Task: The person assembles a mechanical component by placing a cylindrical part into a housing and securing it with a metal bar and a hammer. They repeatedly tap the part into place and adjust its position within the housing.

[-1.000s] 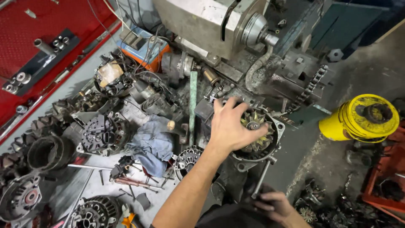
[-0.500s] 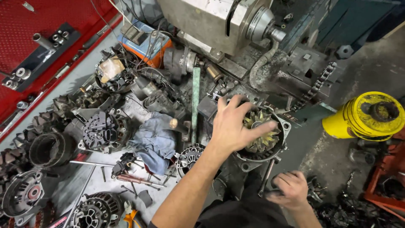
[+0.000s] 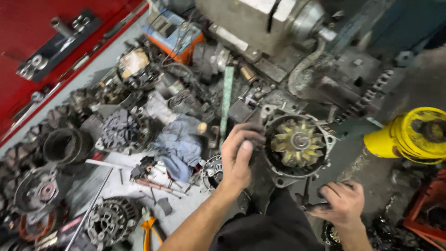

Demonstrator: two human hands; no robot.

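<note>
An alternator housing (image 3: 278, 179) sits in front of me with its yellowish claw-shaped rotor (image 3: 297, 142) facing up and uncovered. My left hand (image 3: 238, 158) grips the housing's left edge, fingers curled over the rim. Just below the housing, my right hand (image 3: 343, 204) is curled around a thin dark metal bar (image 3: 306, 197) that sticks down from under it. What the bar belongs to is hidden by my dark clothing.
A blue rag (image 3: 181, 144), a green metal bar (image 3: 226, 97) and several dismantled alternator parts (image 3: 118, 130) cover the bench to the left. A red tool tray (image 3: 42, 42) lies far left. A grey machine (image 3: 260, 23) stands behind, a yellow container (image 3: 413, 135) at right.
My left hand slid off the top of the rotor to the housing's left edge, baring the rotor. My right hand rose toward the underside of the housing.
</note>
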